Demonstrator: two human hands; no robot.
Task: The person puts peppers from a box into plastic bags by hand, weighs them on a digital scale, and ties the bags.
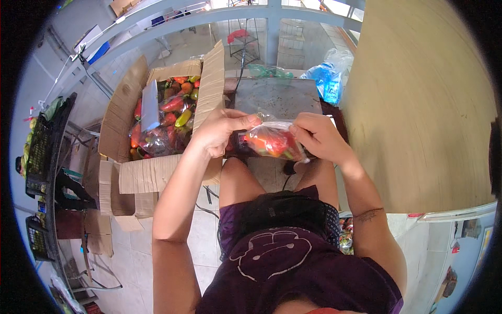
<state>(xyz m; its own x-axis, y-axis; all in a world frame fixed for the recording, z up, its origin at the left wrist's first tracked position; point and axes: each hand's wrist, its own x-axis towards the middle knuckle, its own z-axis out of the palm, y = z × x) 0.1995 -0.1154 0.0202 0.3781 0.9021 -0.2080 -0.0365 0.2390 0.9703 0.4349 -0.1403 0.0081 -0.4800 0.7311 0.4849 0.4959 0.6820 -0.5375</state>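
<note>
A clear plastic bag of red, orange and green peppers (273, 142) hangs between my two hands, its gathered top stretched sideways. My left hand (222, 130) pinches the left end of the bag's top between thumb and fingers. On the other end, my right hand (320, 135) is closed with its fingers curled over the plastic. Just beyond the bag lies a flat grey metal platform (277, 97), which looks like a weighing scale. An open cardboard box (121, 112) to the left holds many loose peppers (175, 104), with clear plastic and a pale blue flat piece (150, 106) on top.
A tan board (418, 104) rises close on my right. Clear and blue plastic bags (329, 81) sit behind the platform. Black crates (44, 152) stand on a rack at far left. A grey metal frame (273, 31) crosses the back. More bagged produce (346, 236) lies low beside my right leg.
</note>
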